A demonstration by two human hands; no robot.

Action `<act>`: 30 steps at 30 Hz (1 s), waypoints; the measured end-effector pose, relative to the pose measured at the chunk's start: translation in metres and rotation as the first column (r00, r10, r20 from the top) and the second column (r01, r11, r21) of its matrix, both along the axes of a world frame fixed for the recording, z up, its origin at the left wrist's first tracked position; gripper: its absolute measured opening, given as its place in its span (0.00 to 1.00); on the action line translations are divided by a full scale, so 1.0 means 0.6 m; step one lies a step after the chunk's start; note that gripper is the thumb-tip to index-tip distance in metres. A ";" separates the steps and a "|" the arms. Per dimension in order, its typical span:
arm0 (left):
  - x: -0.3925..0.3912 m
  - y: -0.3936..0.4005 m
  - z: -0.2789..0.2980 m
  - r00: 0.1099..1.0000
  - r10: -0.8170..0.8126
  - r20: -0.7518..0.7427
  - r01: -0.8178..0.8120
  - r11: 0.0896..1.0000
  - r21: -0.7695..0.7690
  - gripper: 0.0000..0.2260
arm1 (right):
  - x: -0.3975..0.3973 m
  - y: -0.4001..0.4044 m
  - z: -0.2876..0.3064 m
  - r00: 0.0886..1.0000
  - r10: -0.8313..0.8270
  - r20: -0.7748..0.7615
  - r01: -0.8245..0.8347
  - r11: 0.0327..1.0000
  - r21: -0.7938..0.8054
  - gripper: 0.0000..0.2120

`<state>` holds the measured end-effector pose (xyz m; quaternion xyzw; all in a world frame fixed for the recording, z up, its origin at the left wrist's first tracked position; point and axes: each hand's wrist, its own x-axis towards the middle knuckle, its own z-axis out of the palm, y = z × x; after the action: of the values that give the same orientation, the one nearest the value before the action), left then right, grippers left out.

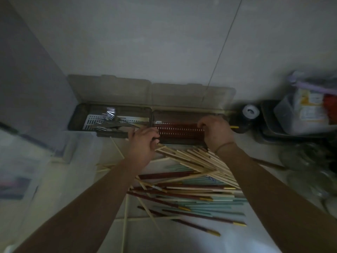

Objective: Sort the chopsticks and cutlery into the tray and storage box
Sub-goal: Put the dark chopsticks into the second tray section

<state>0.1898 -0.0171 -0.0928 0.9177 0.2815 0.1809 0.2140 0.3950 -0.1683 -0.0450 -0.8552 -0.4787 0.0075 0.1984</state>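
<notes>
— Looking down through the head view, what do you have?

— I see both forearms reaching away from me toward a long storage box [151, 114] set against the wall, its two clear lids tipped open behind it. The left compartment [87, 115] holds metal cutlery [109, 119] on a white perforated insert. The right compartment [182, 114] holds dark red chopsticks [179, 129] lying side by side along its length.

— And the hands?

— My left hand [142, 143] sits at the near edge of the box, by the divider. Its fingers [154, 136] are curled and pinching the ends of a fan of pale wooden chopsticks [193, 157], which slope away to the right, toward me. My right hand [216, 132] is over the right end of the red chopsticks, fingers bent downward onto them; I cannot tell whether they pinch anything or only press. A thin band circles that wrist.

— Where is the unsorted lot?

— Piled on the worktop [182, 238] between my arms: a loose heap of chopsticks [191, 194], pale wood, teal and dark red with gold tips, crossing at many angles. A few thin pale sticks stray to the left of the pile.

— Anything else?

— A dark jar with a white lid [250, 111] just beside the box's right end, and a clear bin [306, 114] of packets further right. It's dim and blurred at the edges.
</notes>
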 end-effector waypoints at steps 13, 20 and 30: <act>-0.002 -0.002 0.000 1.000 0.004 -0.008 -0.003 1.000 0.012 0.16 | 0.018 0.062 -0.052 0.994 0.056 -0.090 -0.069 0.986 -0.149 0.09; 0.000 -0.005 0.002 0.999 0.010 -0.044 -0.011 1.000 -0.011 0.10 | -0.102 -0.092 -0.022 0.982 0.176 0.076 -0.188 0.961 0.205 0.06; 0.003 -0.005 0.004 0.999 0.012 -0.035 -0.011 1.000 0.020 0.10 | -0.238 -0.315 -0.112 0.922 0.388 -0.009 -0.387 0.918 -0.085 0.16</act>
<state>0.1915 -0.0204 -0.0902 0.9213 0.2886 0.1686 0.1987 0.2525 -0.3574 -0.1124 -0.7513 -0.6385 0.0634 0.1543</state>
